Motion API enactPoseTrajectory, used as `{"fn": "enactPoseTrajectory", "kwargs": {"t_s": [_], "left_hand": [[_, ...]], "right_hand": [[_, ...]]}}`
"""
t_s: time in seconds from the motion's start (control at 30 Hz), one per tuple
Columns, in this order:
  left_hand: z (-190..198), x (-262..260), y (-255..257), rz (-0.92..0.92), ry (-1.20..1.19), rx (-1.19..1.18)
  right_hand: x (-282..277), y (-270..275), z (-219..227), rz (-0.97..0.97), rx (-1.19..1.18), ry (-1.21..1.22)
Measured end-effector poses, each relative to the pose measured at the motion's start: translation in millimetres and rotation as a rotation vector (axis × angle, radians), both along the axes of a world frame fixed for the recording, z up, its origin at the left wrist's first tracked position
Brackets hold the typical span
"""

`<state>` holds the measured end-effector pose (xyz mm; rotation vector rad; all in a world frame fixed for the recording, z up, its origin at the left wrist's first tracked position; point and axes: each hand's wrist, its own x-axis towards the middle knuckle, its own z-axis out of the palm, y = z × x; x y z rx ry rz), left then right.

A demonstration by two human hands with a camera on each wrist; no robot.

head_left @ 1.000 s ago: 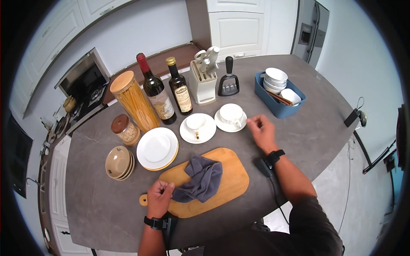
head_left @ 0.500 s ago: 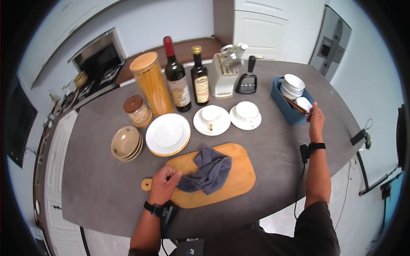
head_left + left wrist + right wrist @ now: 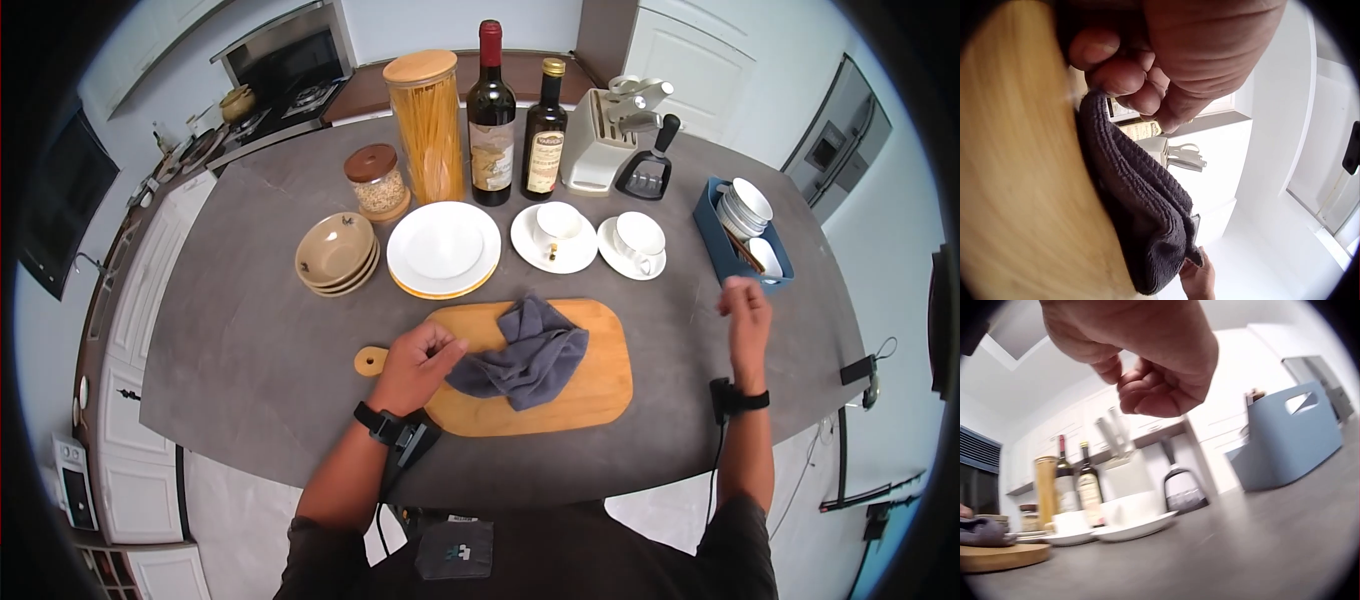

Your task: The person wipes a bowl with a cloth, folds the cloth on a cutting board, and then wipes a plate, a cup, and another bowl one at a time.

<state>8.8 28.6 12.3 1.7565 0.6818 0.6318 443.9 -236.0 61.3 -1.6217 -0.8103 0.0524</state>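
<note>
My left hand (image 3: 418,366) hovers at the left end of a crumpled grey cloth (image 3: 535,352), its fingers loosely curled. In the left wrist view the fingertips (image 3: 1121,76) are right at the cloth's edge, with no fabric seen between them and the thumb. Under the cloth lies a wooden cutting board (image 3: 600,385). My right hand (image 3: 748,325), empty with loosely bent fingers, is above the table just in front of a blue basket (image 3: 712,225). White bowls (image 3: 748,203) and brown chopsticks (image 3: 744,253) are in that basket.
Two white cups on saucers (image 3: 557,258) (image 3: 632,265), stacked plates (image 3: 445,245) and beige bowls (image 3: 335,250) stand behind the board. Farther back are a pasta jar (image 3: 428,135), oat jar (image 3: 376,185), two bottles (image 3: 491,140) (image 3: 544,140), knife block (image 3: 595,145) and black-handled tool (image 3: 650,165).
My right hand went from beside the right-hand saucer to the basket's near end, then drew back a little towards me. My left hand stays by the cloth. The head view has shifted.
</note>
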Motion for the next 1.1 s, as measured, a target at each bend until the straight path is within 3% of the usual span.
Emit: {"fn": "enactPoseTrajectory", "kwargs": {"t_s": [0.03,0.1,0.17,0.23,0.33,0.43,0.53,0.6,0.7,0.87,0.93,1.03,1.1], "left_hand": [[0.2,0.8,-0.8,0.003,-0.011,-0.022],[-1.0,3.1,-1.2,-0.013,-0.015,-0.049],[-3.3,1.8,-0.1,-0.008,-0.032,-0.037],[-1.9,0.8,0.6,-0.013,-0.030,-0.044],[-1.7,0.1,0.5,-0.004,-0.047,-0.050],[-4.7,-0.1,1.0,-0.005,-0.050,-0.069],[-0.1,1.5,-1.3,-0.010,-0.047,-0.095],[0.6,0.8,-0.9,0.000,-0.053,-0.107],[-6.1,-0.6,1.4,0.001,-0.061,-0.043],[-8.9,1.0,2.6,0.034,-0.025,0.020],[-6.6,1.6,0.7,0.017,-0.026,0.030],[-7.4,1.3,1.7,0.036,-0.004,0.022],[-7.9,2.2,-0.9,0.025,-0.034,-0.019]], "right_hand": [[-30.5,6.3,3.0,0.205,-0.010,0.041],[-93.3,18.3,29.3,0.382,-0.265,-0.313],[-136.5,31.3,39.9,0.539,-0.416,-0.349],[-166.3,43.2,29.9,0.588,-0.420,-0.676],[-213.8,61.0,31.3,0.494,-0.488,-0.724],[-243.3,83.6,25.0,0.522,-0.593,-0.743],[-249.4,99.9,8.0,0.537,-0.763,-0.887],[-239.7,100.0,-2.2,0.509,-0.716,-0.926],[-203.8,91.0,-4.4,0.523,-0.624,-0.920],[-136.0,54.2,-5.2,0.284,-0.708,-0.806],[-133.8,30.6,-6.0,0.281,-0.694,-0.794],[-170.7,-8.8,12.1,0.324,-0.753,-0.811],[-195.3,-22.7,19.2,0.602,-0.722,-0.862]]}}
